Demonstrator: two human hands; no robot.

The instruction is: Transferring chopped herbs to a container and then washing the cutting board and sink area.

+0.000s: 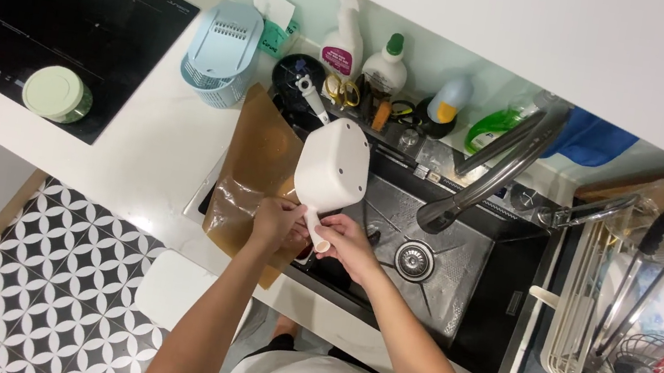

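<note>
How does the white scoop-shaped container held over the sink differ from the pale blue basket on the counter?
The white container has plain solid walls and a handle; the blue basket is slotted and has no visible handle. The container is held by both hands over the sink; the basket stands untouched on the counter. Both look plastic.

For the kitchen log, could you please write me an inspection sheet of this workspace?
Surface: white counter around a black sink; brown mat at its left edge.
Job's things: white handled container, upside down over the sink.
Clutter: spray bottle, soap bottles, pale blue basket, green lid on the hob.
Hands: left hand and right hand both grip the container's handle.
Cables: nothing seen.
Surroundings: tap, dish rack, patterned floor tiles.
</note>
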